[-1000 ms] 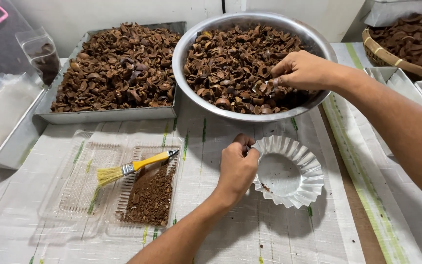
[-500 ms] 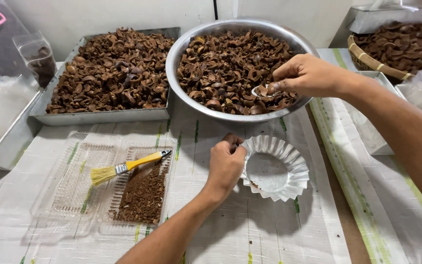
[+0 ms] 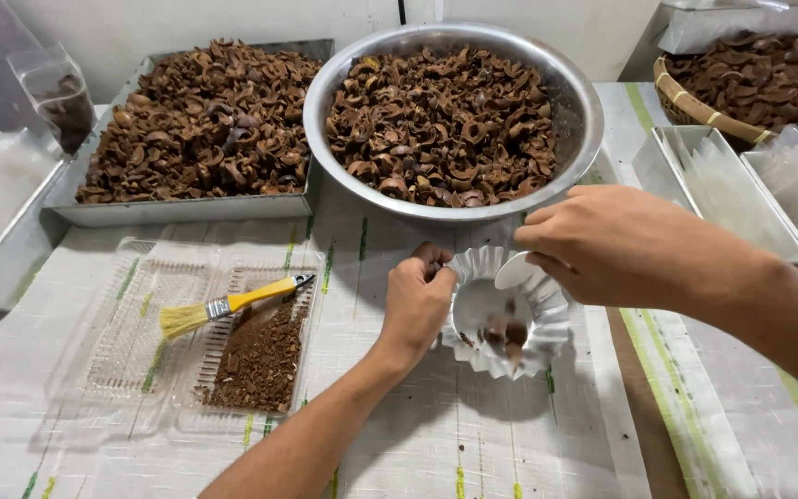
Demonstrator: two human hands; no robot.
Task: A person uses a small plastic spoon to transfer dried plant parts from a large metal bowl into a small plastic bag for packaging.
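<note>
Below the steel bowl (image 3: 454, 120), the left hand (image 3: 415, 305) pinched the fluted paper cup's (image 3: 501, 319) thin, floppy rim; the right hand (image 3: 621, 245) closed on a light white scoop (image 3: 513, 272).

The right hand (image 3: 625, 248) is no longer over the far metal bowl (image 3: 565, 102); it now sits nearer, just above the white fluted cup (image 3: 473, 268), with a small pale scoop-like piece (image 3: 515, 270) at its fingertips. Brown shell bits (image 3: 505, 333) now lie inside the cup, which was bare white earlier. The left hand (image 3: 415, 305) now pinches the cup's left rim.
</note>
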